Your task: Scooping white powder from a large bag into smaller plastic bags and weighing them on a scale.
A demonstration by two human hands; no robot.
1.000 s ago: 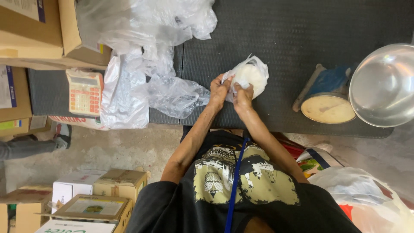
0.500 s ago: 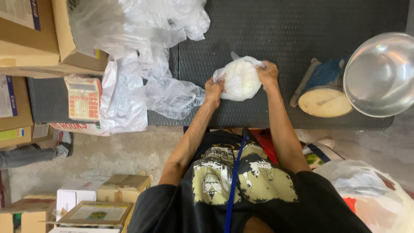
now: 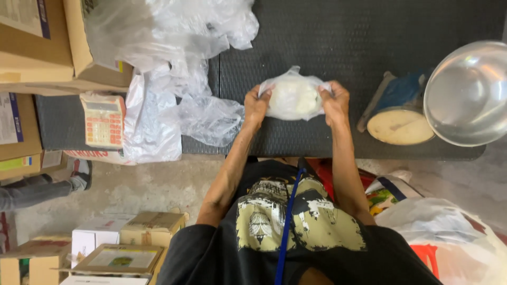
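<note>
While hands grip the white bag [image 3: 293,98], loose plastic [image 3: 174,79] and steel bowl [image 3: 467,92] flank it.

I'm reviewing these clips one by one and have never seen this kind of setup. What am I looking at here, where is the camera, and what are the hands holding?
There is no machine here: a person works with two bare hands, and a camera worn on the head looks straight down, so you see the arms, dark shirt and lap from above.

The left hand and right hand grip opposite sides of a clear plastic bag with a pale, soft lump inside, held over a dark textured table.

On the table to the left lie crumpled clear plastic bags and a calculator; to the right, a shiny metal bowl and a round wooden piece. Cardboard boxes stand around.
</note>
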